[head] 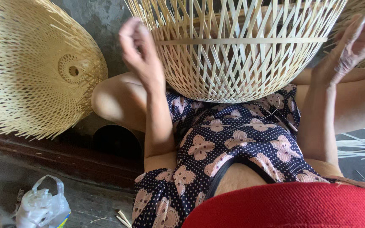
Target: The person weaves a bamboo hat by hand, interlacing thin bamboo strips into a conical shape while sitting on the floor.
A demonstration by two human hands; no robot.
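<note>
A pale bamboo basket (233, 55) of open woven strips rests on my lap, dome side toward me, with a horizontal band across it. My left hand (138, 48) is raised at its left side, fingers curled and close together, touching or just beside the weave; nothing clear shows in it. My right hand (351, 44) is up at the right edge of the basket, fingers pinched together as if on a thin strip, but the strip is too fine to make out. My knees and a dark flowered garment lie below the basket.
A second woven bamboo piece (34, 67) with a round centre hole leans at the left. Loose bamboo strips (362, 145) lie at the right. A white plastic bag (41, 207) sits on the concrete floor at lower left. A red surface (292, 207) fills the bottom edge.
</note>
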